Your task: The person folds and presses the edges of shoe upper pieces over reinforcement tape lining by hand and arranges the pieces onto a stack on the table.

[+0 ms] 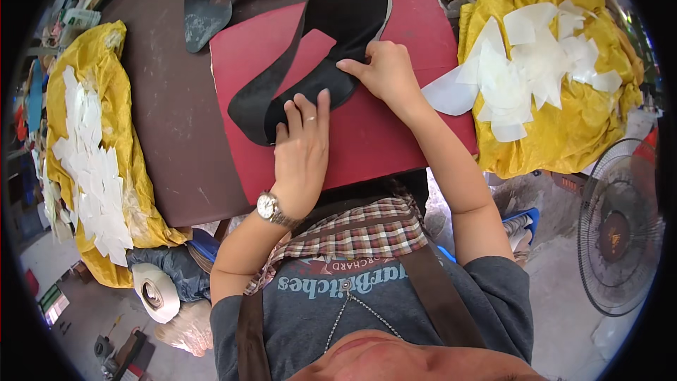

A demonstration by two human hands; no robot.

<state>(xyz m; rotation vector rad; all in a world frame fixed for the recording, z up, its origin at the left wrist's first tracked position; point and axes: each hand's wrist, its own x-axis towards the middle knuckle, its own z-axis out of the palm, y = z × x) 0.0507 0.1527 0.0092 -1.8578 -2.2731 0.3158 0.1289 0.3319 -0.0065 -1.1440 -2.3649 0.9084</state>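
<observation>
A curved black shoe upper piece (345,17) with a pale rim at its far end lies on a red board (423,35). Its two long sides bend round and come together near me, leaving a gap where the board shows. My left hand (302,142) rests with fingers stretched out on the near end of the piece. At the right edge, my right hand (388,76) has its fingers curled and its thumb on the black material, gripping that edge; the fingertips are partly hidden.
Another black upper piece (209,15) lies on the brown table (169,127) beyond the board. Yellow plastic sheets (564,152) on both sides carry white cut pieces (504,85). A standing fan (617,229) is at the right, and a white roll (156,293) at lower left.
</observation>
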